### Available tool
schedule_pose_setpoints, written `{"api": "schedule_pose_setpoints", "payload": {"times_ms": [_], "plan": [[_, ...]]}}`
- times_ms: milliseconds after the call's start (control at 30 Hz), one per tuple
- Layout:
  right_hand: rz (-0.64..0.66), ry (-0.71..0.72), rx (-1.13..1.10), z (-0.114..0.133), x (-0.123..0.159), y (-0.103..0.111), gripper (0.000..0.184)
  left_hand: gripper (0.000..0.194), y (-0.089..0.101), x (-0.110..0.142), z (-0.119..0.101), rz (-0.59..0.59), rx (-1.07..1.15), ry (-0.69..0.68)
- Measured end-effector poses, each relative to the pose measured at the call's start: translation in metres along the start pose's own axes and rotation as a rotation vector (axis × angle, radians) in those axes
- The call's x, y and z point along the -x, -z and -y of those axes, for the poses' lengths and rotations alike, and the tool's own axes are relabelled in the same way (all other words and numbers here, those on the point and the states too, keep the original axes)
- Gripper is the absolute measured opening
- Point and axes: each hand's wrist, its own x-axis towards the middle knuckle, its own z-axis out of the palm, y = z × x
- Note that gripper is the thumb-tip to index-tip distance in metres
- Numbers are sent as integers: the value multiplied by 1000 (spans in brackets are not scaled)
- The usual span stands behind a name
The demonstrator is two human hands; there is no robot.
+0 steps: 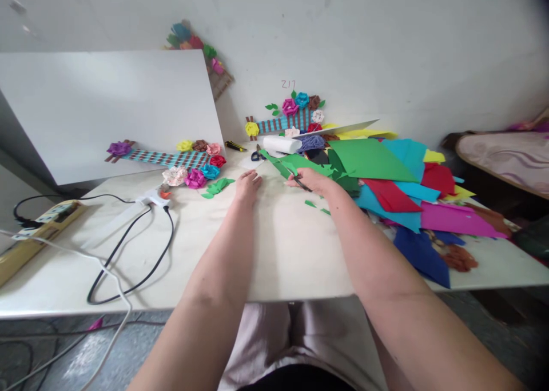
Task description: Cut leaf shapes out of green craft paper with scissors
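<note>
My right hand [312,179] is closed around a pair of dark-handled scissors [303,186], at the edge of some cut green paper [281,165]. The scissors' blades are hard to make out against the paper. My left hand [247,186] rests low over the table with its fingers a little apart, and nothing shows in it. Just left of it lies a small pile of green paper leaves [218,187]. Small green scraps [310,203] lie below my right hand.
Coloured paper sheets [373,159] cover the table's right side. Two flower-decorated striped pieces stand at the back, one on the left [167,159] and another by the wall [285,122]. A glue gun [154,198], its cord and a power strip [38,231] occupy the left.
</note>
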Motion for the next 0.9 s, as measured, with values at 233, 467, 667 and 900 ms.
{"api": "schedule_pose_setpoints", "payload": {"times_ms": [233, 467, 667, 900], "plan": [[-44, 160, 140, 2, -3, -6, 28, 17, -2, 5, -1, 70, 3, 48], [259, 201, 45, -4, 0, -5, 25, 22, -4, 5, 0, 103, 79, 103], [338, 62, -104, -1, 7, -4, 35, 37, -4, 6, -1, 110, 40, 80], [270, 127, -217, 0, 4, -4, 49, 15, -5, 11, -4, 300, -68, 135]]}}
